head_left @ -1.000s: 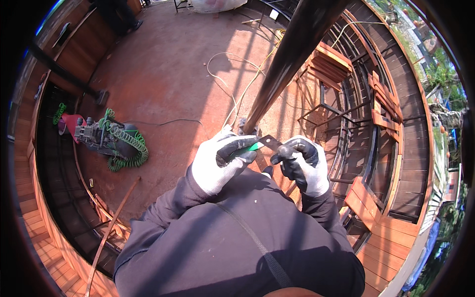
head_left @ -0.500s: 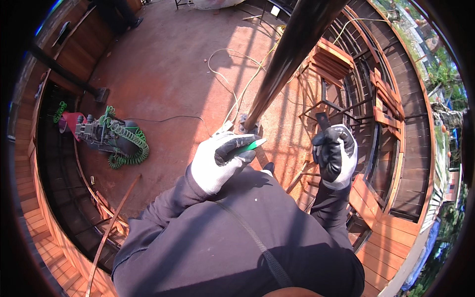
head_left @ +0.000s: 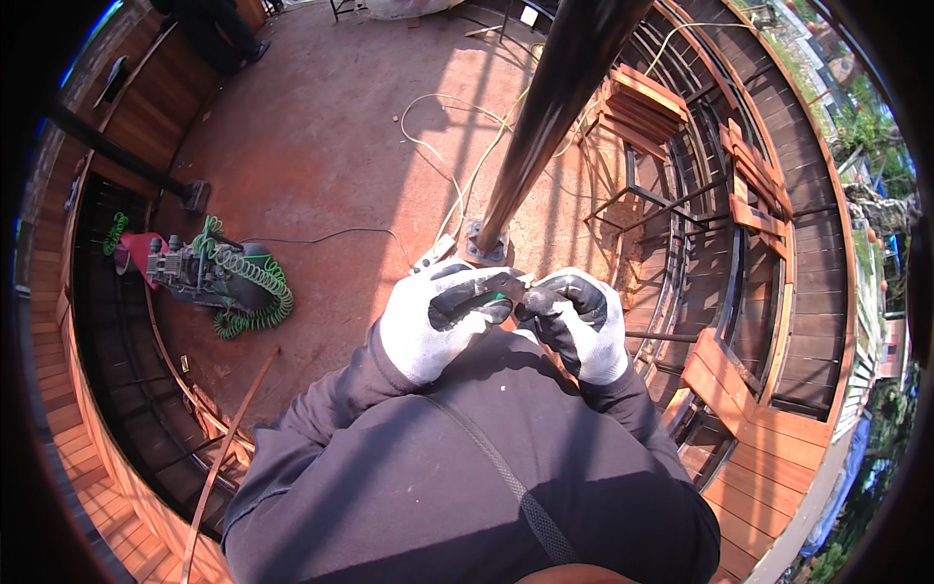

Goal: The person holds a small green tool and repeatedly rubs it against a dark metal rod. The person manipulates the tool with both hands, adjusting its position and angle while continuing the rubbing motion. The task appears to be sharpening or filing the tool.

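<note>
My left hand, in a white glove with a black palm, is closed on a slim green pencil-like stick. Little of the stick shows between the fingers. Close against it is my right hand, gloved the same way, with its fingers bent round a dark flat piece. That piece lies over the stick's end, and its exact kind cannot be made out. Both hands meet in front of my chest, just below the foot of a dark metal post.
An air compressor with a coiled green hose stands at left on the reddish floor. Cables trail near the post. Stacked wooden slats and metal bench frames line the right. A person's legs show at far left.
My right hand has come left with the dark piece, from out at the side to the stick in my left hand. The stick's pale tip, bare before, is now mostly covered.
</note>
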Demonstrator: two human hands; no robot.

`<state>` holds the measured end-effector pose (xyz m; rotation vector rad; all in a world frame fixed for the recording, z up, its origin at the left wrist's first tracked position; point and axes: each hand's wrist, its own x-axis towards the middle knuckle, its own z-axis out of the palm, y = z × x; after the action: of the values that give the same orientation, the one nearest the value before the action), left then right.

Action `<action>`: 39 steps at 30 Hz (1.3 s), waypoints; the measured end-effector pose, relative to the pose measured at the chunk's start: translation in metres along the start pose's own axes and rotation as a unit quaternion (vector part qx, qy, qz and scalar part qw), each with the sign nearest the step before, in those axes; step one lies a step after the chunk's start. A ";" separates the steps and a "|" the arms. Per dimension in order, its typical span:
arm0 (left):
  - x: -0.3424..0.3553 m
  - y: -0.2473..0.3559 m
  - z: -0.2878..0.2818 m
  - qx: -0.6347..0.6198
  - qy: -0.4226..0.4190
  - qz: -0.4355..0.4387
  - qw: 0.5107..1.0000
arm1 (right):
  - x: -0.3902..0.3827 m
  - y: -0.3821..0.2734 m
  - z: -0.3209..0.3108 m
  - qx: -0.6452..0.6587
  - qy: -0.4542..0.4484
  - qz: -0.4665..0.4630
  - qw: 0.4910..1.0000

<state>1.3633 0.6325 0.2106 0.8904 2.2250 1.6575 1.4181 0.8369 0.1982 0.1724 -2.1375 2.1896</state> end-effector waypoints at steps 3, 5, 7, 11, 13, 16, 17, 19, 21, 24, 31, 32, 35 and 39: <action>-0.009 0.004 -0.006 -0.123 0.013 -0.100 0.987 | 0.010 -0.003 -0.050 0.106 0.310 -0.087 0.941; -0.008 0.002 -0.004 -0.165 0.006 -0.102 0.981 | 0.002 -0.007 -0.077 0.091 0.245 -0.119 0.958; -0.003 0.002 0.000 -0.148 -0.011 -0.088 0.985 | -0.007 -0.027 -0.050 0.043 0.179 -0.018 0.983; 0.007 0.000 0.003 -0.074 -0.034 -0.022 0.996 | -0.001 -0.025 -0.010 0.058 -0.054 0.176 0.981; 0.008 -0.002 0.002 -0.044 -0.043 0.021 0.998 | 0.001 -0.024 0.006 0.021 -0.046 0.142 0.989; 0.008 0.002 0.004 -0.061 -0.051 0.015 0.997 | -0.004 -0.018 0.004 0.081 -0.036 0.159 0.983; 0.008 0.002 0.003 -0.059 -0.052 0.015 0.997 | -0.004 -0.017 0.004 0.101 -0.033 0.167 0.980; 0.008 0.003 0.003 -0.042 -0.050 0.025 0.998 | -0.003 -0.022 0.005 0.057 -0.032 0.151 0.986; 0.010 0.004 0.002 -0.026 -0.040 0.049 0.998 | -0.002 -0.022 0.010 0.010 -0.013 0.106 0.994; 0.012 0.004 0.002 -0.021 -0.028 0.075 0.997 | -0.006 -0.016 0.017 -0.035 0.031 0.029 0.999; 0.008 -0.007 0.001 -0.024 -0.042 0.068 0.996 | -0.008 -0.009 0.006 -0.031 0.025 0.053 0.998; 0.008 -0.008 0.000 -0.025 -0.046 0.070 0.996 | -0.012 0.002 0.007 -0.038 0.057 0.005 0.998; 0.002 -0.008 -0.007 -0.051 0.007 -0.028 0.998 | -0.007 -0.001 -0.025 0.080 0.150 -0.018 0.985; -0.012 -0.024 -0.009 -0.184 0.023 -0.129 0.974 | -0.010 -0.035 -0.125 0.064 0.519 -0.153 0.838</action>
<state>1.3605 0.6143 0.1897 0.4524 1.8690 1.8851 1.4294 0.9629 0.2287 -0.5196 -1.2335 1.6126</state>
